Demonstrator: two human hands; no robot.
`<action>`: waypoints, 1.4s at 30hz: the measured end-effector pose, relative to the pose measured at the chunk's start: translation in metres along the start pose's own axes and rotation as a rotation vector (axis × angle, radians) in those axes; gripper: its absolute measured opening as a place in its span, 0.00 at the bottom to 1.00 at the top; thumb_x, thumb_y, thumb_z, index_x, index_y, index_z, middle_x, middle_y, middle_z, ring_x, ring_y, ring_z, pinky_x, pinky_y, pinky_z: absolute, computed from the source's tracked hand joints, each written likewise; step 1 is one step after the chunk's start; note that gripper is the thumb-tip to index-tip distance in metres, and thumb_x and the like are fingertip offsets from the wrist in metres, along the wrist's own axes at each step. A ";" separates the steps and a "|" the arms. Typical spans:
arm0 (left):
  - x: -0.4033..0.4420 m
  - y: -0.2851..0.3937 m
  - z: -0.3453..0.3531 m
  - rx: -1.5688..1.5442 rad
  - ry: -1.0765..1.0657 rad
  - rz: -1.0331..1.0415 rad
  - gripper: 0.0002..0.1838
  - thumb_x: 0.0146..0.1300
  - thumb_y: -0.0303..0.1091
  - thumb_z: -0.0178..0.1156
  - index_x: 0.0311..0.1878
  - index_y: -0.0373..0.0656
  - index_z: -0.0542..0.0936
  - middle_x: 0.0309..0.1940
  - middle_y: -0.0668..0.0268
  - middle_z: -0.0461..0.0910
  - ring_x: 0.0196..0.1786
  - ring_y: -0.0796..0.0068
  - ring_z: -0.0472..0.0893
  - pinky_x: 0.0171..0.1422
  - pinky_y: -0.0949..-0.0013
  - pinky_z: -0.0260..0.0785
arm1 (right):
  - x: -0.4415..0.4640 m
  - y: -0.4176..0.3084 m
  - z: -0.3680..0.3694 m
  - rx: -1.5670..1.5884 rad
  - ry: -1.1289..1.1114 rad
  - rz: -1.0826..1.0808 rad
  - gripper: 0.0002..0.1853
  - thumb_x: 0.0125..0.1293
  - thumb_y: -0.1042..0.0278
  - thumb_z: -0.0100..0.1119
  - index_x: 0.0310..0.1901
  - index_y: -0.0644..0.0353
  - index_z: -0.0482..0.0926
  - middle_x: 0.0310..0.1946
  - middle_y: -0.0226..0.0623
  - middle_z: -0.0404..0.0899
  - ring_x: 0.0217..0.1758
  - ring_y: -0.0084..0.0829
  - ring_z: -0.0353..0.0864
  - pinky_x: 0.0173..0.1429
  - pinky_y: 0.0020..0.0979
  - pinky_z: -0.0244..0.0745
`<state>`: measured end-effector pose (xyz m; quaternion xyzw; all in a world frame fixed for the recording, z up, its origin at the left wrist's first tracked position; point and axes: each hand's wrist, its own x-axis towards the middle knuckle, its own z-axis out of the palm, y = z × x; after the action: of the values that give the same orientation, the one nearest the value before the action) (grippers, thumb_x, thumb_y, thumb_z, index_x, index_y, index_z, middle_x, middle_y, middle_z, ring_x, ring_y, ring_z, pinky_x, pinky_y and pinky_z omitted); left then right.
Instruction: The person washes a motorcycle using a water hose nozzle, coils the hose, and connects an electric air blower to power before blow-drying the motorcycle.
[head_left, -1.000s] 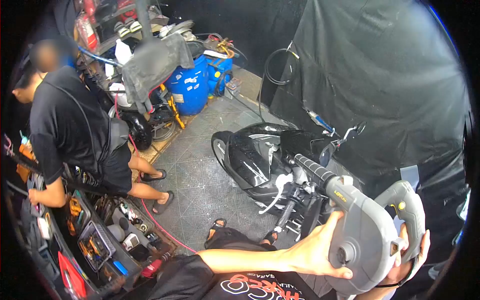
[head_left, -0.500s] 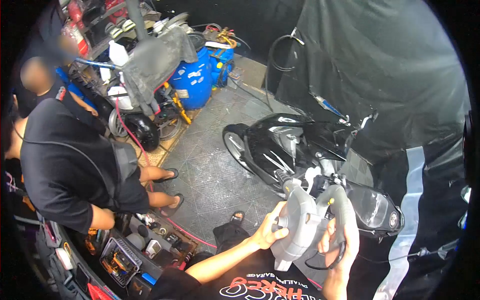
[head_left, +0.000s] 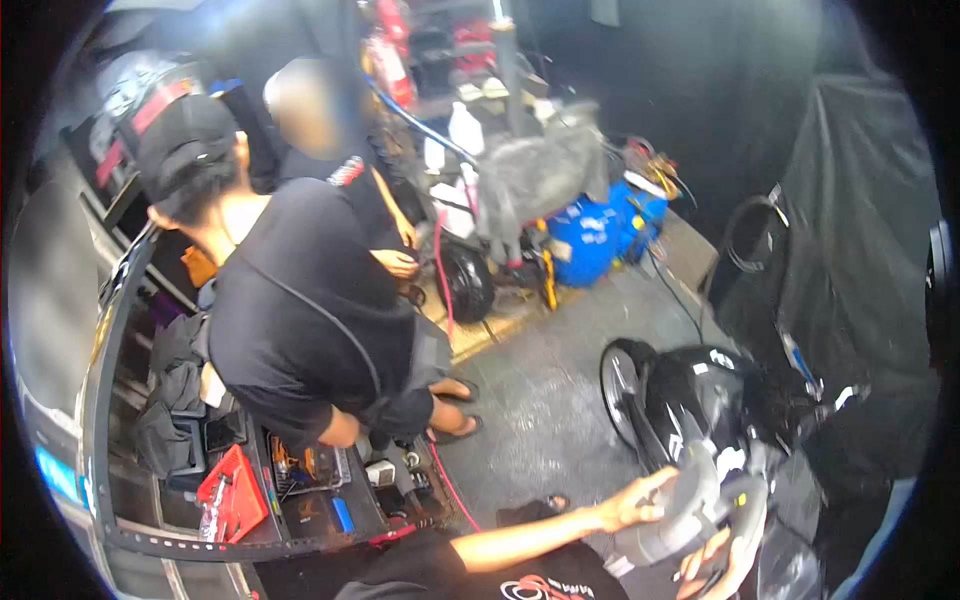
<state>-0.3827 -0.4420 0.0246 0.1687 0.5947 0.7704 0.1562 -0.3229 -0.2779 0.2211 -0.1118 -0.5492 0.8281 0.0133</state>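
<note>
A grey handheld blower (head_left: 680, 505) with a rounded body and looped handle is at the lower right, blurred by motion. My left hand (head_left: 635, 505) is closed against the left side of its body. My right hand (head_left: 728, 562) wraps round the handle, its fingers partly seen. Beyond the tool stands a black motorcycle (head_left: 700, 395), its front wheel (head_left: 622, 390) to the left and its rear part hidden behind the tool and my right hand.
A person in a black cap (head_left: 310, 300) stands at a tool cart with a red tray (head_left: 235, 495). Another person (head_left: 325, 170) is behind. A blue barrel (head_left: 588, 240), a cloth-draped rack (head_left: 530, 175) and a pink hose (head_left: 452, 485) are also in view.
The view has swung left, so the surroundings sit further right and more of the cart shows. The blower, still in both my hands, has come down from its raised position. The second person is in fuller view.
</note>
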 end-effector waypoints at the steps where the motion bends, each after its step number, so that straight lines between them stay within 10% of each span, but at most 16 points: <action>1: -0.004 0.016 -0.002 0.040 -0.041 -0.039 0.65 0.56 0.76 0.63 0.81 0.30 0.53 0.80 0.47 0.57 0.82 0.55 0.57 0.84 0.56 0.47 | -0.005 0.000 -0.007 0.013 -0.035 0.006 0.43 0.70 0.52 0.59 0.80 0.61 0.52 0.30 0.41 0.76 0.17 0.30 0.71 0.19 0.30 0.70; 4: -0.013 0.037 -0.003 0.090 -0.032 0.024 0.63 0.55 0.69 0.70 0.80 0.31 0.55 0.74 0.50 0.66 0.78 0.60 0.63 0.82 0.56 0.53 | -0.007 0.012 -0.025 0.043 -0.052 -0.028 0.44 0.66 0.49 0.62 0.77 0.65 0.57 0.34 0.41 0.78 0.25 0.30 0.79 0.26 0.33 0.78; 5: -0.008 0.039 -0.006 -0.049 -0.089 0.009 0.65 0.53 0.69 0.73 0.80 0.32 0.54 0.74 0.54 0.67 0.76 0.64 0.65 0.81 0.58 0.55 | -0.008 0.017 -0.010 0.088 0.059 -0.058 0.50 0.66 0.54 0.65 0.81 0.62 0.48 0.23 0.34 0.72 0.12 0.26 0.68 0.13 0.27 0.67; 15: 0.005 0.001 0.002 -0.255 -0.205 -0.038 0.61 0.57 0.77 0.59 0.77 0.32 0.57 0.64 0.55 0.76 0.66 0.64 0.75 0.70 0.61 0.65 | -0.014 0.026 0.009 0.058 0.220 -0.105 0.51 0.69 0.57 0.64 0.83 0.58 0.39 0.21 0.36 0.70 0.12 0.25 0.68 0.15 0.28 0.68; 23: 0.052 0.059 -0.097 0.040 -0.283 -0.131 0.44 0.62 0.50 0.68 0.74 0.36 0.61 0.56 0.48 0.81 0.61 0.56 0.81 0.65 0.55 0.71 | 0.037 0.062 0.059 0.394 0.391 -0.147 0.51 0.68 0.57 0.64 0.83 0.56 0.40 0.20 0.37 0.68 0.11 0.31 0.68 0.16 0.32 0.69; 27: 0.088 0.046 -0.131 -0.087 -0.398 -0.023 0.56 0.59 0.72 0.63 0.74 0.32 0.61 0.57 0.52 0.80 0.61 0.60 0.80 0.67 0.59 0.69 | 0.050 0.092 0.104 0.210 0.456 -0.277 0.51 0.69 0.56 0.63 0.83 0.56 0.40 0.20 0.37 0.68 0.11 0.31 0.68 0.16 0.32 0.69; 29: 0.103 0.052 -0.148 -0.142 -0.464 -0.053 0.49 0.62 0.65 0.62 0.73 0.35 0.62 0.58 0.49 0.80 0.62 0.56 0.80 0.67 0.55 0.70 | 0.059 0.102 0.123 0.098 0.456 -0.340 0.31 0.75 0.54 0.52 0.70 0.67 0.60 0.24 0.36 0.67 0.13 0.28 0.68 0.18 0.33 0.70; 35: 0.108 0.077 -0.201 0.032 -0.511 -0.223 0.40 0.70 0.49 0.64 0.76 0.41 0.57 0.62 0.43 0.79 0.66 0.45 0.79 0.69 0.46 0.70 | 0.093 0.108 0.139 0.302 0.510 -0.176 0.28 0.77 0.51 0.47 0.67 0.66 0.66 0.22 0.34 0.69 0.11 0.28 0.66 0.16 0.32 0.64; 40: 0.146 0.071 -0.241 0.070 -0.764 -0.166 0.55 0.59 0.57 0.73 0.79 0.36 0.55 0.75 0.43 0.64 0.77 0.46 0.66 0.78 0.46 0.61 | 0.110 0.115 0.165 0.197 0.582 -0.217 0.32 0.73 0.55 0.53 0.70 0.70 0.63 0.21 0.35 0.69 0.10 0.28 0.65 0.15 0.33 0.67; 42: 0.168 0.032 -0.266 0.007 -0.861 -0.062 0.60 0.58 0.69 0.67 0.79 0.32 0.56 0.70 0.48 0.72 0.68 0.54 0.75 0.73 0.54 0.67 | 0.103 0.100 0.165 0.189 0.576 -0.226 0.32 0.72 0.57 0.53 0.70 0.72 0.63 0.20 0.35 0.68 0.09 0.28 0.64 0.15 0.33 0.67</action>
<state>-0.6524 -0.6052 0.0053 0.4573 0.4829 0.6225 0.4124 -0.4461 -0.4524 0.1742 -0.2784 -0.4526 0.8028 0.2704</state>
